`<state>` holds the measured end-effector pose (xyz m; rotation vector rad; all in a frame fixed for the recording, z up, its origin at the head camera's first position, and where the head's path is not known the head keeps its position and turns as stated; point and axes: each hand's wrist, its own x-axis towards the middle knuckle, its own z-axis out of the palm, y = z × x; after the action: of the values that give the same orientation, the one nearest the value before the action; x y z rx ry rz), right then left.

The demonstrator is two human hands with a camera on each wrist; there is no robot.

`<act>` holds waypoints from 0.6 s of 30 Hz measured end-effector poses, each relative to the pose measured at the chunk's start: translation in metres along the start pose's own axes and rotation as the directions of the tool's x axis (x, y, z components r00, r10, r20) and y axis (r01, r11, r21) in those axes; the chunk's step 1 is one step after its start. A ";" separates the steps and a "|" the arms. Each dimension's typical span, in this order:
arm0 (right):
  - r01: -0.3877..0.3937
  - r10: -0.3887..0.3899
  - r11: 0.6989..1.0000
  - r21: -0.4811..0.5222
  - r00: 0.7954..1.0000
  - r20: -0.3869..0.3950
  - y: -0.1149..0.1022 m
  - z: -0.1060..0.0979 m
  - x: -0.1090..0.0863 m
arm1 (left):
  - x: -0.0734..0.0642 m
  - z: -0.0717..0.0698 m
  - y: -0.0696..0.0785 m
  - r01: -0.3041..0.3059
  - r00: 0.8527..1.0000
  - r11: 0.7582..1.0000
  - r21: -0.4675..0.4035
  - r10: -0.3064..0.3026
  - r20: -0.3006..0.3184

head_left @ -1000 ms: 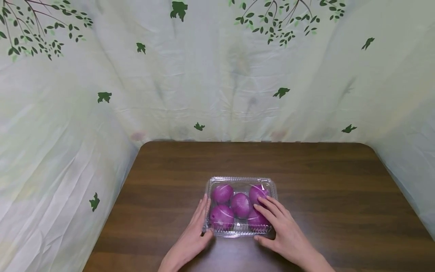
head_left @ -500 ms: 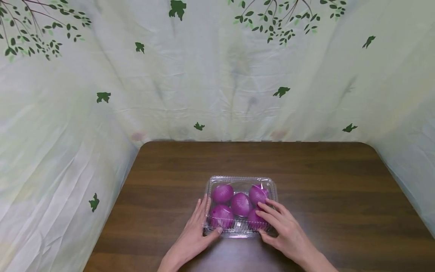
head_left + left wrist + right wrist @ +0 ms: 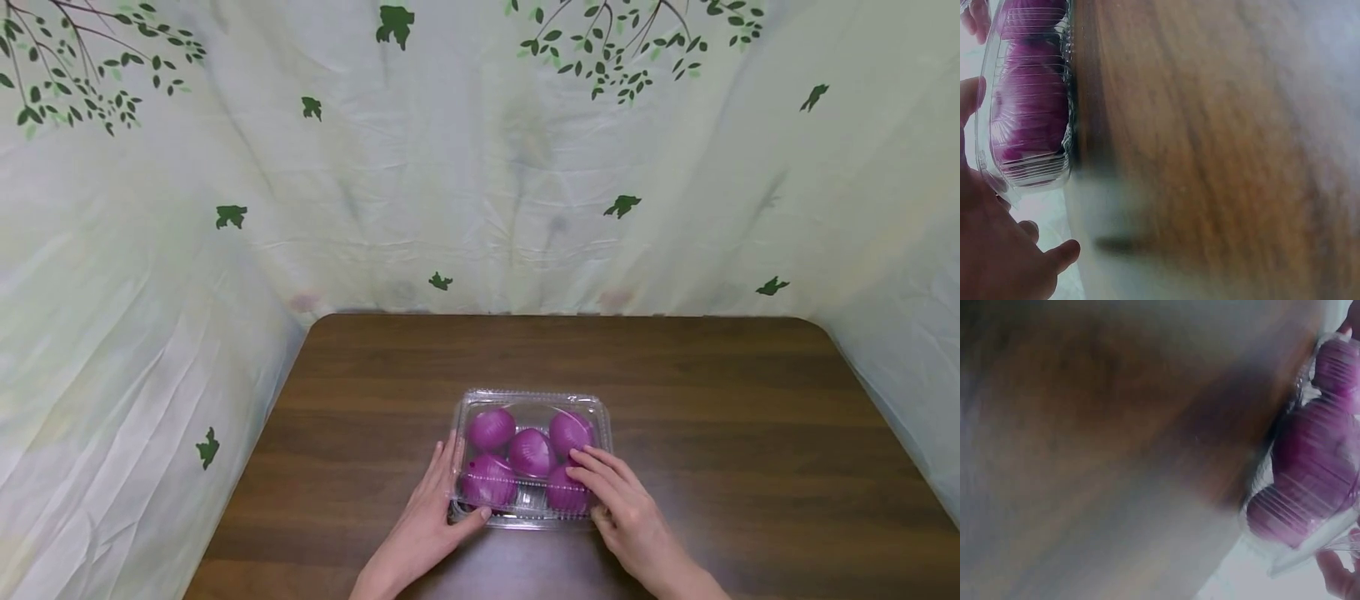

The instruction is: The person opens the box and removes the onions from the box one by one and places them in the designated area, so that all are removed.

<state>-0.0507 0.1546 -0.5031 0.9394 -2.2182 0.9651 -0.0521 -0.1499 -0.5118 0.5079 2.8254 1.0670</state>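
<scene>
A clear plastic clamshell container (image 3: 538, 523) sits in the near middle of the table, holding several purple, round, ridged things that look like red onions (image 3: 532, 452). My left hand (image 3: 423, 518) lies along its left side with fingers extended, thumb by the front edge. At the front right corner, my right hand (image 3: 637, 518) has bent fingers over the lid and its thumb tucked at the lid's edge. The lid's front edge stands a little above the base rim. In the right wrist view, fingertips (image 3: 1335, 575) show beside the container's corner, partly cut off by the frame.
The brown wooden table (image 3: 720, 417) has rounded far corners. Behind it and at both sides hangs a pale fabric curtain (image 3: 480, 167) printed with green leaves and branches.
My right hand has slid slightly right and toward the front corner, its thumb moving in beside the lid edge. My left thumb has moved forward onto the front edge. The container stays in place.
</scene>
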 end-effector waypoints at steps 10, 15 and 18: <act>-0.011 0.006 1.000 0.023 0.983 0.186 0.006 -0.028 0.012 | -0.001 0.001 0.001 -0.003 1.000 1.000 -0.005 0.003 -0.006; -0.122 0.091 0.988 0.090 0.953 0.290 0.006 -0.048 0.022 | 0.000 0.000 0.002 0.010 1.000 1.000 -0.005 -0.010 0.005; -0.242 0.181 0.959 0.144 0.922 0.343 0.009 -0.060 0.028 | 0.000 0.000 0.003 0.036 0.999 0.999 -0.009 -0.036 0.013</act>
<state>-0.0633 0.1950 -0.4513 1.0159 -2.5867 1.2046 -0.0513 -0.1479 -0.5096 0.4602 2.8058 1.0662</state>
